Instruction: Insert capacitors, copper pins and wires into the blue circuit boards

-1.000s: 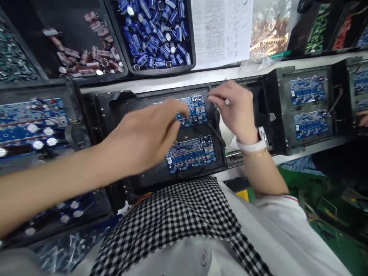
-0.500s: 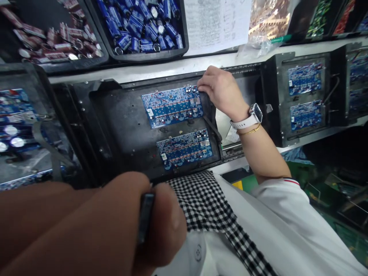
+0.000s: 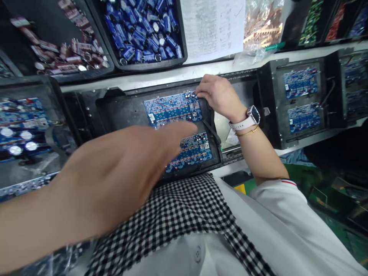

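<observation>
Two blue circuit boards lie one above the other in a black carrier frame. At the right corner of the upper circuit board [image 3: 172,107], the fingers of my right hand [image 3: 217,92] are closed, pinching its edge. A watch with a pale strap [image 3: 244,122] is on that wrist. My left hand [image 3: 123,165], smeared by motion, reaches over the lower circuit board [image 3: 195,150] and hides its left part. The left fingertips are hidden or blurred, so whatever they hold does not show.
Behind the carrier [image 3: 120,109] stand a bin of blue capacitors [image 3: 143,30] and a bin of brown capacitors [image 3: 69,53]. A printed sheet [image 3: 212,28] and a bag of copper-coloured parts [image 3: 263,28] lie beside them. Other carriers with boards [image 3: 301,82] flank mine.
My left hand has moved from close to the camera, where it pinched a small dark piece, forward over the boards. My right hand stays at the upper board's corner. The view has shifted slightly.
</observation>
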A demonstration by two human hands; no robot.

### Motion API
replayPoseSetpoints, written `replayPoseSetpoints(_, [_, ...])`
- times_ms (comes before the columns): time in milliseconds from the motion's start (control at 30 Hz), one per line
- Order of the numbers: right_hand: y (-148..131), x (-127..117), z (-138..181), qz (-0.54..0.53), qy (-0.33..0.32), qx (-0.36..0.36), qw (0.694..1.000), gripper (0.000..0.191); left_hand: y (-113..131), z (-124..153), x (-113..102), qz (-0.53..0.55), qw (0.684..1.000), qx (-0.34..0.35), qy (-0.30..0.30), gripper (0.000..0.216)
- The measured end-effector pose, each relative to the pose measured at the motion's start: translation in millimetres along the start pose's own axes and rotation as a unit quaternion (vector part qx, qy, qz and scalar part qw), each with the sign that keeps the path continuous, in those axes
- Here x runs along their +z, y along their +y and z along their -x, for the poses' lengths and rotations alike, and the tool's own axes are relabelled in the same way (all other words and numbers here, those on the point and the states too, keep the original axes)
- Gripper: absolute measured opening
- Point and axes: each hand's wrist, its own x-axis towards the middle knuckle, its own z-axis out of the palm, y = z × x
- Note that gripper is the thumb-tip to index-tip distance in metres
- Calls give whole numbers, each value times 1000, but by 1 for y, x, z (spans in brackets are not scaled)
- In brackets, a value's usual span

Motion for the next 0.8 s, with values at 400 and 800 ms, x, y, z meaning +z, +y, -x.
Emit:
replayPoseSetpoints(400, [-120, -21, 39, -276, 76, -47, 957, 21, 10, -76, 10, -70, 996, 59, 19, 44])
replayPoseSetpoints(800, [-95, -4, 135, -99, 23, 13, 995, 19, 42, -223, -37, -367, 906, 56, 202, 90])
